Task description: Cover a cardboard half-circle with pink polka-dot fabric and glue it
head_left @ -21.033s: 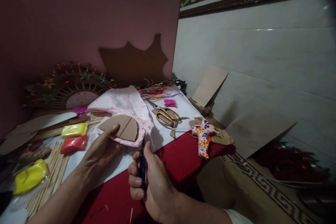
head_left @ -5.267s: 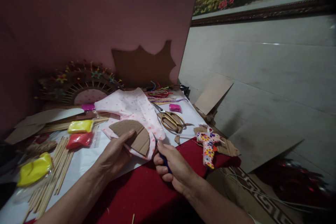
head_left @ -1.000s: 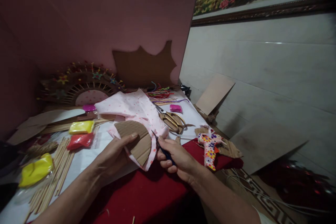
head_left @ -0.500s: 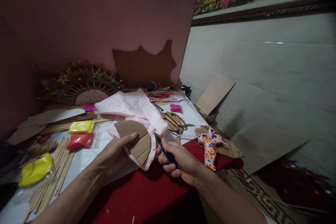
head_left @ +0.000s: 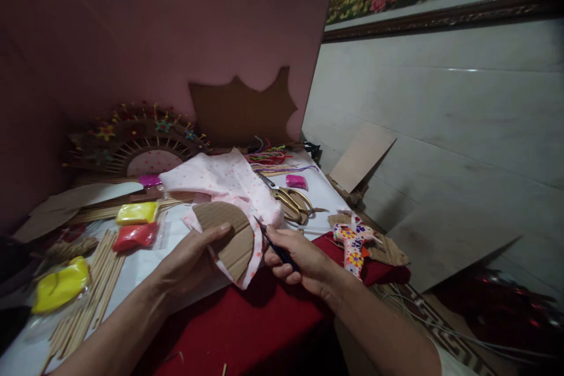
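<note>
My left hand [head_left: 194, 252] is closed on a half-round piece of cardboard [head_left: 229, 232], thumb on top, fingers hidden beneath. Pale pink dotted fabric [head_left: 215, 173] lies behind the cardboard; its cut edge shows as a border along the curve, and the rest bunches up on the table beyond. In my right hand [head_left: 295, 258] is a pair of dark blue thread snips [head_left: 279, 251], gripped in the palm. Their pointed tip is at the fabric, just right of the cardboard's curved edge. Whether the blades are apart is too small to tell.
Gold-handled scissors [head_left: 293, 202] lie beyond my right hand, near a pink clay packet [head_left: 296, 181]. Flower-patterned stuffed fabric [head_left: 355, 241] rests at the right table edge. Wooden sticks [head_left: 94, 282] and yellow and red clay packets [head_left: 134, 237] are at left. A decorated cardboard fan [head_left: 154, 147] stands behind.
My right hand has moved slightly left and up with the snips, bringing their tip closer to the cardboard's curve. My left hand keeps its hold on the cardboard and fabric.
</note>
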A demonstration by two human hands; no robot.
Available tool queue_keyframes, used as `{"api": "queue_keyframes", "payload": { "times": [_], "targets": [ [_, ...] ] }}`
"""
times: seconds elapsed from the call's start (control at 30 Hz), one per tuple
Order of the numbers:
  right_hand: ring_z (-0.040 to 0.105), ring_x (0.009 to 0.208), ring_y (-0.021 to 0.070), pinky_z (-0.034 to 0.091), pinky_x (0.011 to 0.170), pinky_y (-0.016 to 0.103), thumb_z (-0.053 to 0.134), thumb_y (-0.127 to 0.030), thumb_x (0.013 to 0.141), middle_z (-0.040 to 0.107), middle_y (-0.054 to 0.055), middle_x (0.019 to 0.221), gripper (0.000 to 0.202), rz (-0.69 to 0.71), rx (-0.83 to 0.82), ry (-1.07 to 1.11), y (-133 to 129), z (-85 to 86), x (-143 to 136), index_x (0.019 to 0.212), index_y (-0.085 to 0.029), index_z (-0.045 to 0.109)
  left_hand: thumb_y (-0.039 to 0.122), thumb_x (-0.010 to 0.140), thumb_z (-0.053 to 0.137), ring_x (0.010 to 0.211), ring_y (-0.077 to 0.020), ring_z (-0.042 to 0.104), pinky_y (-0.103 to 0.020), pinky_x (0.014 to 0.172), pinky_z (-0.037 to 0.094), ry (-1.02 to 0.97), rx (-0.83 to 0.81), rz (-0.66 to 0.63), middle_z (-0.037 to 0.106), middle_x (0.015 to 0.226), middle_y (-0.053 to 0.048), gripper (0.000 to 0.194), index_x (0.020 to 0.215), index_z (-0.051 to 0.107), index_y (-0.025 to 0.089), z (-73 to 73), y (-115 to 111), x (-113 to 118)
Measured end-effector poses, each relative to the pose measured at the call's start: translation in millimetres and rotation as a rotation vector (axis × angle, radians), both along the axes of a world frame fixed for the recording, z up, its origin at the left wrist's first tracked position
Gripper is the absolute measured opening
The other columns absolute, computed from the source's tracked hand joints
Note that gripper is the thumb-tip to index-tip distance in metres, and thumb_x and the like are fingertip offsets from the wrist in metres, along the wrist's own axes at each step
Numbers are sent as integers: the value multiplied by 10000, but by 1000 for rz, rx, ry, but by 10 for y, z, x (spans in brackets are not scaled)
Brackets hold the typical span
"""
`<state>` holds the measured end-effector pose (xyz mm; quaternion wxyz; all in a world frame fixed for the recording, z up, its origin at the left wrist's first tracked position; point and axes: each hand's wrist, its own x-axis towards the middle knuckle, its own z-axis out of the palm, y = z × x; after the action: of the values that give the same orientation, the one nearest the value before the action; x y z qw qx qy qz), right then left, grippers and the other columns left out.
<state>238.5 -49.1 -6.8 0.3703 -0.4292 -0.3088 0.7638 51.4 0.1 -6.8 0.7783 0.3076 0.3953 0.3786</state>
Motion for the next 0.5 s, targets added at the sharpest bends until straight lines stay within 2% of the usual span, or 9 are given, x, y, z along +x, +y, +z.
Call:
{"api": "queue_keyframes", "payload": {
  "times": [0.27,0.4,0.5],
  "targets": [
    [174,342,3,71,324,90,398,-452,921,336,-96,552,281,-61,20,-57,2,-18,-62,777,-212,372,53,716,646,683,-253,697,-365,676,565,-14,-20,33,735,816,-136,356,1068,630,103,23,-8,13],
    [156,342,1,60,322,94,402,-470,916,323,-99,537,303,-84,53,-116,-23,-37,-92,771,-204,394,75,728,646,684,-253,695,-373,689,563,6,8,18,732,804,-138,287,1014,640,96,5,7,-3],
    [204,345,5,84,318,93,418,-465,913,378,-85,560,289,-40,64,-72,-49,-20,-50,783,-208,389,96,743,644,709,-249,692,-377,711,559,9,25,-9,730,848,-154,232,975,643,88,-5,24,-26]
  ]
}}
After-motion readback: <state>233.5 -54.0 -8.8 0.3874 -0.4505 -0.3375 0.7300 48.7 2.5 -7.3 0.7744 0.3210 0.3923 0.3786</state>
